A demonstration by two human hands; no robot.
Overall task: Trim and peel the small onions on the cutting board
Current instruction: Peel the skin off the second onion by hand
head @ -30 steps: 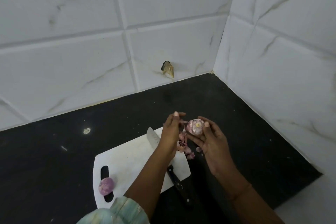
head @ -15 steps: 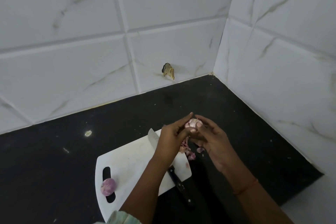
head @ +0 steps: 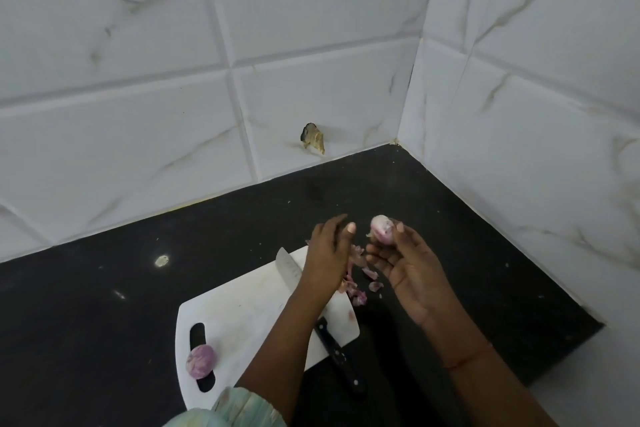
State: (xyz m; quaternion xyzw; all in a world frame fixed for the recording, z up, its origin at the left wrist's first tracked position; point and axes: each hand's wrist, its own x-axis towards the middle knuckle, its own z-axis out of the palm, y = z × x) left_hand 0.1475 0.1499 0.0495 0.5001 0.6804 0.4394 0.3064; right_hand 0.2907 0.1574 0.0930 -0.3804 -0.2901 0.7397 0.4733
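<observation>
Head view: knife (head: 334, 350) mid-blade hidden under left forearm.

The middle of the knife (head: 313, 308) is covered by the left forearm, so only the blade tip and the black handle are seen, and the left hand (head: 327, 253) hides part of the onion peels (head: 356, 282). Whether that hand pinches a peel cannot be told. Both forearms are cut off by the bottom edge of the frame, and part of the slot in the cutting board (head: 239, 315) is hidden by the whole onion (head: 201, 360).
</observation>
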